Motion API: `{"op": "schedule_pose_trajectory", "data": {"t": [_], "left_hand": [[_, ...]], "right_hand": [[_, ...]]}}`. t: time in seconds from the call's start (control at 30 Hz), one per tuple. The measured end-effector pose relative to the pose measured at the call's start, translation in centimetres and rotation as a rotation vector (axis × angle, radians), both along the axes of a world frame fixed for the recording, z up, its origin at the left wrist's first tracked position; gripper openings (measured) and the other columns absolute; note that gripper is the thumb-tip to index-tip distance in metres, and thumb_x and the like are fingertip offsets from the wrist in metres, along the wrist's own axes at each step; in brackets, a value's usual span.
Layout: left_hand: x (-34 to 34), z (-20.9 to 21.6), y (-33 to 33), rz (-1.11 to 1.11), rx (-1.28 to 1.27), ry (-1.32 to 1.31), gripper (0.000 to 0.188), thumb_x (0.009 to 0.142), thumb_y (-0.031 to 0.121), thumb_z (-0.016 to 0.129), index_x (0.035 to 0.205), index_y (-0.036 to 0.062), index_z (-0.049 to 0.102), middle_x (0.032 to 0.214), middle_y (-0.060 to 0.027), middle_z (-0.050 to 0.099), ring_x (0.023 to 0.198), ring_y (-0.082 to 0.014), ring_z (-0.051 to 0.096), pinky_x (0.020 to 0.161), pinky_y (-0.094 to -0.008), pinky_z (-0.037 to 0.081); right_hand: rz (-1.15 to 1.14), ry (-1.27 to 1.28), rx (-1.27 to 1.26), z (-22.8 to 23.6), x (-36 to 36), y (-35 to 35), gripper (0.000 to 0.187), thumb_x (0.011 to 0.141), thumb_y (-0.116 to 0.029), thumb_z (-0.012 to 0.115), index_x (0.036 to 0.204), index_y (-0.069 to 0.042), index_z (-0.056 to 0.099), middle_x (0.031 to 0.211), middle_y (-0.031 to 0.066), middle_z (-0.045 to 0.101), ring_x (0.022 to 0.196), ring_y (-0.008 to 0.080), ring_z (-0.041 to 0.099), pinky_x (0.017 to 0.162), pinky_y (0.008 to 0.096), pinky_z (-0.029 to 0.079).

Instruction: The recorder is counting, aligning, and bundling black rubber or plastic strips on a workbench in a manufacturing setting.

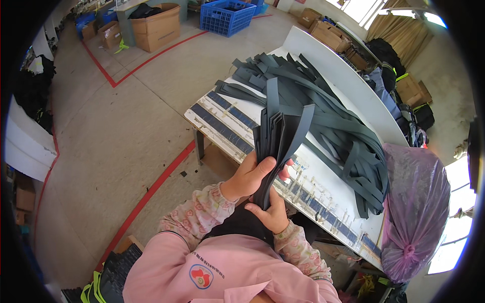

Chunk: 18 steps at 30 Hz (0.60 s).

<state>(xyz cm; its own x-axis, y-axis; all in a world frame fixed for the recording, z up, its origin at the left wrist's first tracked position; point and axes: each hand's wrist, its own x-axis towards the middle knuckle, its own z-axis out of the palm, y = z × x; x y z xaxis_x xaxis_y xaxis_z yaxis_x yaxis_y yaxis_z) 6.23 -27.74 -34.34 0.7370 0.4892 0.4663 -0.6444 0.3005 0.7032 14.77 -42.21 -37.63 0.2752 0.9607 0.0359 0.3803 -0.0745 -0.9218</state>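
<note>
A bundle of dark grey strips (275, 134) stands up in front of me, its upper ends fanned apart. My left hand (251, 174) wraps round the middle of the bundle, thumb across the near side. Lower down, my right hand (273, 212) grips the same bundle near its bottom end, fingers closed. Beyond my hands, a large loose pile of similar grey strips (323, 111) lies spread over the white table (313, 164). Some strips in the pile curl or hang toward the table's right end.
A tied purple plastic bag (414, 212) bulges at the table's right end. Along the back runs a white upright panel (348, 81). A blue crate (226, 17) and a cardboard box (155, 28) stand on the floor at the far left. Dark stacked strips (118, 272) sit at lower left.
</note>
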Motion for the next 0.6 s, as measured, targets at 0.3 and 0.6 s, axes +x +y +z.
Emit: {"op": "schedule_pose_trajectory", "data": {"t": [0.3, 0.6], "left_hand": [[0.2, -0.4, 0.2, 0.033, -0.052, -0.033, 0.057, 0.093, 0.045, 0.068, 0.124, -0.0015, 0.053, 0.099, -0.0070, 0.063, 0.084, -0.0134, 0.061, 0.077, -0.0285, 0.052], [-0.2, -0.8, 0.1, 0.089, 0.048, 0.015, 0.048, 0.095, 0.028, 0.068, 0.128, -0.0011, 0.051, 0.103, -0.0063, 0.063, 0.084, -0.0119, 0.062, 0.074, -0.0273, 0.052]], "right_hand": [[-0.003, -0.118, 0.140, 0.2, 0.3, 0.8, 0.068, 0.078, -0.030, 0.087, 0.126, 0.000, 0.049, 0.092, 0.0056, 0.069, 0.084, 0.0159, 0.068, 0.078, 0.0297, 0.053], [0.010, -0.107, 0.128, -0.2, 0.0, 0.7, 0.084, 0.076, -0.032, 0.088, 0.137, 0.001, 0.042, 0.099, 0.0082, 0.070, 0.091, 0.0191, 0.069, 0.084, 0.0324, 0.053]]}}
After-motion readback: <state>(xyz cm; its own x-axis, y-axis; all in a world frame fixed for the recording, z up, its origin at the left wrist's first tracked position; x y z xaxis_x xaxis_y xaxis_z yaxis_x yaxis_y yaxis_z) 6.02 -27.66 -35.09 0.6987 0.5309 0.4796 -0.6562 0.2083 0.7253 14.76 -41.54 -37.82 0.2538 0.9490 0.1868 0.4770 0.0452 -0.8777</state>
